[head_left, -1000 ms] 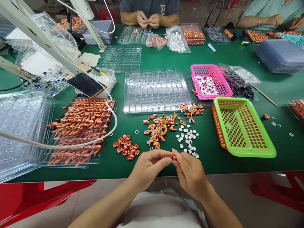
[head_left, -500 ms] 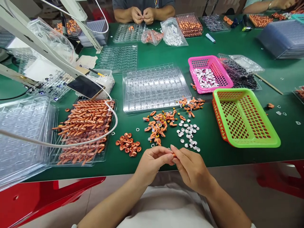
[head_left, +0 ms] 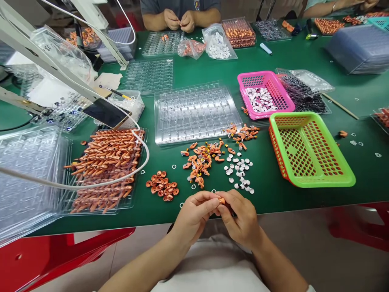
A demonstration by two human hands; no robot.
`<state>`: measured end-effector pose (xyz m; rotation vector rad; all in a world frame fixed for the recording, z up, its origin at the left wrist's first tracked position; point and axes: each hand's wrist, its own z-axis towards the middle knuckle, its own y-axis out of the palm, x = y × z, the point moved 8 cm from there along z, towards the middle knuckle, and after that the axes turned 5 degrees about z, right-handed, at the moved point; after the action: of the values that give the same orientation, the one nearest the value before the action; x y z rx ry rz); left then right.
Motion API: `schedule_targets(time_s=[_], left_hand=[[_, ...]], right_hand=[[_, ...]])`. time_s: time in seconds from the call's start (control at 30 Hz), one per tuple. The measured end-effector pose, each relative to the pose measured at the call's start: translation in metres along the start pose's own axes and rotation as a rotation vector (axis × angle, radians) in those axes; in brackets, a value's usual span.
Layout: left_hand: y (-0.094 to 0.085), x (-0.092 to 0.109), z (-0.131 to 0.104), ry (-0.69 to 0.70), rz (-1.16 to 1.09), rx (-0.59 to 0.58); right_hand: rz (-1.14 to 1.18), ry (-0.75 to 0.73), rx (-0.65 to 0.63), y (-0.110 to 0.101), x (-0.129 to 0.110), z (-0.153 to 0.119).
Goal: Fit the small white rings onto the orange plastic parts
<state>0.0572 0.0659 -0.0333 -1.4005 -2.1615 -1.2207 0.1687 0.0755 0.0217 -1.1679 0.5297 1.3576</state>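
Observation:
Close to the table's front edge, my left hand (head_left: 194, 215) and my right hand (head_left: 241, 215) meet, fingers pinched on one small orange part (head_left: 222, 200). Most of that part is hidden by the fingertips. Just beyond them lies a loose heap of orange parts (head_left: 202, 160) with yellow and silvery bits. To its right are scattered small white caps (head_left: 240, 167), some with dark edges. Left of the heap sits a cluster of copper-coloured cups (head_left: 162, 186). A few white rings (head_left: 193, 186) lie near my fingers.
Clear moulded trays (head_left: 197, 113) lie ahead. At right stand a green basket (head_left: 349, 180) nested in a red one and a pink basket (head_left: 290, 106) of white pieces. Trays of orange parts (head_left: 106, 162), a phone (head_left: 106, 112) and a white cable (head_left: 100, 185) are left. A co-worker's hands (head_left: 180, 19) work opposite.
The view has shifted slightly. My right fingers have curled in more around the orange part, and more of it shows between the fingertips.

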Motion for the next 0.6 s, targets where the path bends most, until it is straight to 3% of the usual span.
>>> schedule_targets(time_s=[0.23,0.6], left_hand=[[-0.0016,0.0036,-0.0058,0.082,0.151,-0.002],[-0.0042,0.0054,-0.0076,0.142,0.208,-0.032]], right_hand=[[-0.081,-0.092,0.024,-0.0061,-0.0071,0.0013],[-0.029,-0.042,0.009,-0.0073,-0.0085,0.0016]])
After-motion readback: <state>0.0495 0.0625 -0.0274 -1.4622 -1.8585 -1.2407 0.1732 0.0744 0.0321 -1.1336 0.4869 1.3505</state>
